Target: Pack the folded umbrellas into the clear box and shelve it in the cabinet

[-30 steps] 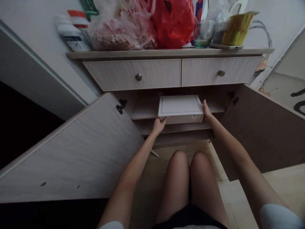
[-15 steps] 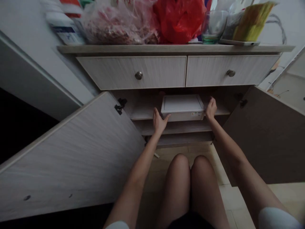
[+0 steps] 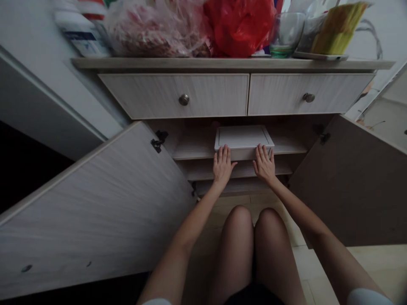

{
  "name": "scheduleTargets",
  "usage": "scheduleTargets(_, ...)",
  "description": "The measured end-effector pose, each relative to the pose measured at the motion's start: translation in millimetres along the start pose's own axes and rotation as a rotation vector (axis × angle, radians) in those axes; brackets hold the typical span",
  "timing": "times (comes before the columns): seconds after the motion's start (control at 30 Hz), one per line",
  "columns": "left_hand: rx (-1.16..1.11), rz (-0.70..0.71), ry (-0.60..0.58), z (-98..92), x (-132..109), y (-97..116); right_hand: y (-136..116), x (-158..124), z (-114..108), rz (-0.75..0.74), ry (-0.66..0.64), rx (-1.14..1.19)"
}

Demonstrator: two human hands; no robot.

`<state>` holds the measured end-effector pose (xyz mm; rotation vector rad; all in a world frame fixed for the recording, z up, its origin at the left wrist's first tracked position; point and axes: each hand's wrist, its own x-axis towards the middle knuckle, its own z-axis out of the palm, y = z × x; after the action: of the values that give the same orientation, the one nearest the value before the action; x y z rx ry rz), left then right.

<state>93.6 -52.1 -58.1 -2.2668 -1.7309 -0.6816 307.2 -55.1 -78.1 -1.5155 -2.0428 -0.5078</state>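
Note:
A flat white box (image 3: 243,137) lies on the upper shelf (image 3: 190,150) inside an open wooden cabinet. My left hand (image 3: 222,165) is flat against the box's front face, fingers spread and pointing up. My right hand (image 3: 264,163) presses the same front face further right, fingers also apart. Neither hand grips the box. The box's front label is hidden behind my hands.
Both cabinet doors stand wide open, the left door (image 3: 95,203) and the right door (image 3: 352,182). Two shut drawers (image 3: 178,95) sit above. On top are a red bag (image 3: 238,25), a clear plastic bag (image 3: 159,29), a glass (image 3: 286,34) and bottles. My knees (image 3: 254,228) are below.
My hands left the box's two sides and came round to its front face. The box has slid further back on the shelf.

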Motion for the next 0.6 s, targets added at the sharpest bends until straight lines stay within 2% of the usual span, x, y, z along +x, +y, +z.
scheduleTargets(0.2,0.007,-0.016,-0.02,2.3,22,-2,1,21,3,0.018,-0.06,-0.004)
scheduleTargets(0.6,0.004,0.002,-0.051,8.9,73,-9,20,75,26,0.047,-0.189,0.036)
